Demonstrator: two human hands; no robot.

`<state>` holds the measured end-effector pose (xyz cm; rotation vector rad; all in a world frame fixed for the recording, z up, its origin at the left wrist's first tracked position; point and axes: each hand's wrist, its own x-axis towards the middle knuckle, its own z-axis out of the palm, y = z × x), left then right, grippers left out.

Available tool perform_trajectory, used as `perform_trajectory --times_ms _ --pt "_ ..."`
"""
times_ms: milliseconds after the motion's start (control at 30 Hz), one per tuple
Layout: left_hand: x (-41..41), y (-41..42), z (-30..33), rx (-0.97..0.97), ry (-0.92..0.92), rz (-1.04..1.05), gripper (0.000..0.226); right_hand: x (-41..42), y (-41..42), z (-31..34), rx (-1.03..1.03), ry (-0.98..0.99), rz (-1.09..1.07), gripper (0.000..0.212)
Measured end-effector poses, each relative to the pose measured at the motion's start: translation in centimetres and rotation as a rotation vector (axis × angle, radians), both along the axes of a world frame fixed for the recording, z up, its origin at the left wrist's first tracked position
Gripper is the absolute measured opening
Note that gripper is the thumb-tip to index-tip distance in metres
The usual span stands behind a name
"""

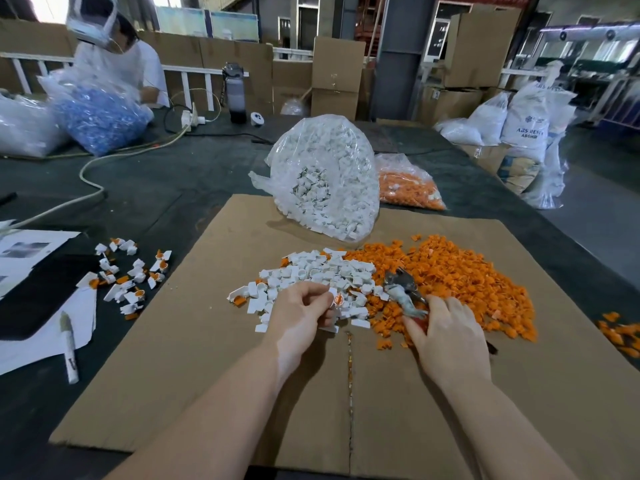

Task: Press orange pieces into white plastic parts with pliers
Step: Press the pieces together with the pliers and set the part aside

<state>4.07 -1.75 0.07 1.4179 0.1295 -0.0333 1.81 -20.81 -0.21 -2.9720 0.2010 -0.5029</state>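
A heap of white plastic parts (322,275) and a heap of orange pieces (450,275) lie side by side on a cardboard sheet (207,375). My left hand (301,315) pinches a white part with an orange piece set in it (337,300) at the near edge of the white heap. My right hand (446,336) rests over the red handles of the pliers (403,289), whose metal jaws point up and away over the orange heap. Whether the fingers grip the handles is partly hidden.
A clear bag of white parts (325,181) and a bag of orange pieces (408,188) stand behind the heaps. Assembled white-and-orange parts (131,271) lie left of the cardboard, beside papers and a marker (69,351). A person sits at the far left with a bag of blue parts (100,119).
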Motion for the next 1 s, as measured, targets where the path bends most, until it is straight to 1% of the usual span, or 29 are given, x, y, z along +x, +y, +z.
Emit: perform_trajectory --times_ms 67,133,200,300,367,433,533,633,700,733,800,867,933,1000 --pt "0.0 0.0 0.1 0.014 -0.008 -0.007 0.012 -0.1 -0.1 -0.4 -0.034 0.015 -0.008 0.056" --pt "-0.1 0.0 0.1 0.072 -0.028 -0.004 0.015 -0.2 0.0 -0.5 -0.072 0.030 -0.031 0.059" --pt "-0.2 0.0 0.3 0.130 -0.048 0.000 0.016 -0.4 0.4 -0.2 -0.080 -0.032 -0.007 0.053" --pt "-0.2 -0.2 0.4 0.222 -0.081 -0.012 0.015 -0.4 1.7 0.1 0.097 -0.275 0.239 0.031" --pt "-0.3 -0.5 0.5 0.270 -0.093 -0.024 0.014 -0.6 2.8 0.2 0.176 -0.304 0.413 0.021" --pt "-0.3 -0.5 0.6 0.344 -0.118 -0.019 0.016 -0.7 3.5 0.0 0.203 -0.301 0.486 0.013" --pt "-0.4 0.4 0.8 0.487 -0.157 0.089 0.016 -0.8 3.8 -0.6 0.242 -0.339 0.495 0.008" --pt "-0.2 2.9 0.8 0.525 -0.176 0.354 0.026 -0.8 3.6 -1.3 0.262 -0.380 0.464 0.008" --pt "0.2 5.0 0.4 0.619 -0.133 0.508 0.019 -0.8 3.6 -1.6 0.265 -0.392 0.447 0.009" --pt "0.4 6.0 0.1 0.681 -0.105 0.547 0.014 -0.8 3.6 -1.7 0.264 -0.393 0.439 0.009" --pt "0.9 7.6 -0.4 0.820 -0.079 0.526 0.011 -0.7 3.7 -1.9 0.259 -0.393 0.428 0.009" --pt "1.1 8.4 -1.0 0.924 -0.077 0.457 0.015 -0.7 3.7 -2.0 0.250 -0.390 0.421 0.009" --pt "1.0 8.9 -1.4 0.956 -0.081 0.450 0.016 -0.7 3.7 -2.0 0.250 -0.383 0.401 0.010" --pt "1.0 9.2 -1.6 0.974 -0.101 0.489 0.015 -0.8 3.6 -2.0 0.249 -0.387 0.368 0.011"
